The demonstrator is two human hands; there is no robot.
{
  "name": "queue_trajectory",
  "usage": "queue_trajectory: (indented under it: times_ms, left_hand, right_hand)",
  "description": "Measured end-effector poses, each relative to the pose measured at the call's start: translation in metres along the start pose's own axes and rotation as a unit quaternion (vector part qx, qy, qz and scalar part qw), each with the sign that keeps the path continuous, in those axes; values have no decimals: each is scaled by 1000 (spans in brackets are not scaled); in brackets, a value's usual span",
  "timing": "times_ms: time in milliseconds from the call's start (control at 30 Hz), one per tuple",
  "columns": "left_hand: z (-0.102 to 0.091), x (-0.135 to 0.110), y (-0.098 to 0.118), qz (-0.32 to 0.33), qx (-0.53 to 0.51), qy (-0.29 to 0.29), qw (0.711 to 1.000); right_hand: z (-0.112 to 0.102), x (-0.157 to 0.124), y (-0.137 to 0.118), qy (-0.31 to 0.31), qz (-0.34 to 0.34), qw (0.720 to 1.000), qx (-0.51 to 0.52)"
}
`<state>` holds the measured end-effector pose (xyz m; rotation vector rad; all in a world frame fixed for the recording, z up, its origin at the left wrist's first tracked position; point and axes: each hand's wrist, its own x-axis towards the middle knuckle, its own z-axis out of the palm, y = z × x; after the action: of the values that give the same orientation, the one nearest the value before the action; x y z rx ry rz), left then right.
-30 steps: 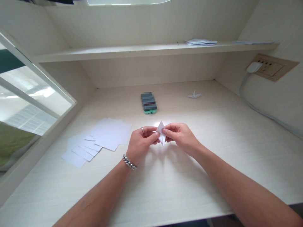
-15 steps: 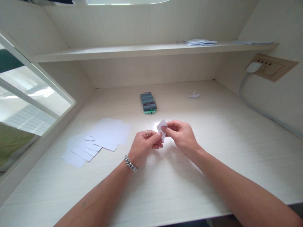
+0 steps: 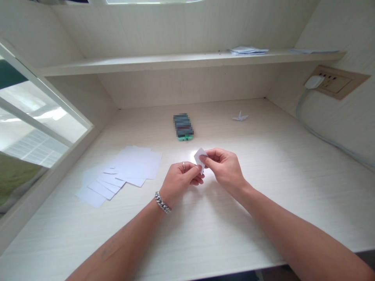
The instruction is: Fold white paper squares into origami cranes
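Bare forearms; left grip [image 3: 181, 179] wears a silver chain bracelet [image 3: 162, 202] and ring [image 3: 183, 166].

Paper sheets [image 3: 123, 171] left of phone [image 3: 183, 127]; crane [image 3: 240, 116] right.

Nothing legible shows anywhere: no word, label, brand or number. The white sheets [image 3: 129, 166] fanned out on the counter [image 3: 272, 171] show plain faces, and so does the folded paper [image 3: 200, 157] held above it. The dark object with a green edge [image 3: 184, 127] farther back is blurred into blocks, so anything on it is unreadable. The socket panel [image 3: 340, 81] on the wall and the papers [image 3: 248, 50] on the shelf [image 3: 146, 62] are too small to make out any marking.
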<state>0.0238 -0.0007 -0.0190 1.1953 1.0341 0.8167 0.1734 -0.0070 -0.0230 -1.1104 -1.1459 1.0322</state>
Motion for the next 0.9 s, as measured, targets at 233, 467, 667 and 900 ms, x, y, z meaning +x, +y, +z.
queue_trajectory:
  times_ms: [233,467,667,900]
  left_hand:
    - [3,-1,-1,-5,2,5,1000]
    - [5,-4,1,-5,-17,-17,1000]
    - [5,-5,2,9,9,-60,998]
    - [0,-4,3,-5,-6,-54,998]
  right_hand:
    - [1,0,0,21,-7,1000,-4]
    - [1,0,-5,46,-12,999,-15]
    - [0,2,-2,56,-15,998,1]
    - [0,1,-2,45,-9,999,15]
